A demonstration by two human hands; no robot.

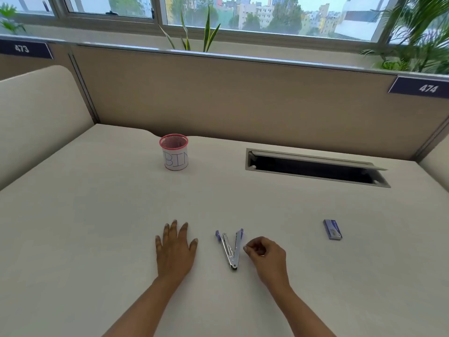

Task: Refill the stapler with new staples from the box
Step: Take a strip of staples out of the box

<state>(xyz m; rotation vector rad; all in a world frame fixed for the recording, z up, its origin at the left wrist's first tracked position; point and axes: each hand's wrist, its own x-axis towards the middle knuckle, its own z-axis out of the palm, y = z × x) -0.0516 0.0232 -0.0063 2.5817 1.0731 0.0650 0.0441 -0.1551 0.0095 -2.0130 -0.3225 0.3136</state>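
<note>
Small silver-and-purple metal stapler point(230, 249) lies swung open in a V, lower centre, on the white desk point(97, 215). Left hand point(176, 249) is flat beside it, fingers spread. Right hand point(266, 254) is just right of it, fingertips curled together, can't tell if it's pinching anything. Little blue cardboard staple box point(332, 229) sits well off to the right. I'd steady the stapler with the left, then fetch a strip.

left hand point(175, 249) flat, fingers spread; right hand point(266, 255) curled
</note>
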